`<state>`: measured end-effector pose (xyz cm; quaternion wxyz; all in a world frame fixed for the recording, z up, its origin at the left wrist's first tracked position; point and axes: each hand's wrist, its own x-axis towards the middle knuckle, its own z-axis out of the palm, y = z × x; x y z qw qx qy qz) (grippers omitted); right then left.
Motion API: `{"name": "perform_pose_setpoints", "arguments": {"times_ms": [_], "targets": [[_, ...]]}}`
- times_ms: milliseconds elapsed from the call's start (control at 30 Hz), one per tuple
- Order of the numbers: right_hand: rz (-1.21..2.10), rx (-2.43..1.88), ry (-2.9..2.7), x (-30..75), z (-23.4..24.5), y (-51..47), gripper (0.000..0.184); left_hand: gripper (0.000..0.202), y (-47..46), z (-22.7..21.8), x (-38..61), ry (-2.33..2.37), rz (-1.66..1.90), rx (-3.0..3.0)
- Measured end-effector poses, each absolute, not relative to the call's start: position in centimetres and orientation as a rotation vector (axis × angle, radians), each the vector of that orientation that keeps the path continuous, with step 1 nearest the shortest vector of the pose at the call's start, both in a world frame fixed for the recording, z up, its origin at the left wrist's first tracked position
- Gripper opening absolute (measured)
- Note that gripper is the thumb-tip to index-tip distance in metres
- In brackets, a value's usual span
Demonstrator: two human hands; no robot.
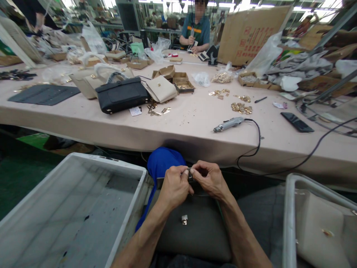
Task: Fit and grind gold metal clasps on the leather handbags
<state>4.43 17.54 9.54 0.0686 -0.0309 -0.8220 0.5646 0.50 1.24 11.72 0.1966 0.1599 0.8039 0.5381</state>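
Grey bag (195,236) between the forearms, its metal clasp (184,220) at six o'clock from the hands. Fingers of both left hand (177,186) and right hand (208,178) pinch a small dark fitting (190,175) at the bag's far edge; whether it is loose or attached is too small to tell. Should the pinch slip, a loose fitting could fall under the bench (192,128). At one o'clock, an electric screwdriver (230,124) lies near the bench edge; an arm snagging its drooping cord (259,139) could pull it off.
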Motion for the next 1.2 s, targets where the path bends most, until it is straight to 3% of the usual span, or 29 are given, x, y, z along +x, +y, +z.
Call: {"name": "perform_pose_setpoints", "arguments": {"times_ms": [300, 600, 767, 1067, 1200], "targets": [[1.695, -0.148, -2.467, 4.4, 9.5, 17.0, 0.021, 0.023, 1.8, 11.0, 1.4, 2.064, 1.857, 0.275], [1.797, -0.218, -2.424, 4.1, 9.8, 16.5, 0.039, 0.025, 1.7, 10.3, 1.7, 1.955, 1.955, 0.207], [1.842, -0.123, -2.438, 4.2, 9.4, 17.0, 0.034, 0.037, 1.7, 10.1, 1.7, 1.923, 1.945, 0.177], [1.854, -0.189, -2.288, 3.8, 9.4, 16.9, 0.026, 0.026, 2.0, 8.9, 2.3, 1.784, 2.061, 0.132], [1.813, -0.162, -2.285, 3.7, 9.5, 16.8, 0.024, 0.036, 2.2, 8.5, 1.8, 1.592, 2.183, 0.065]]}}
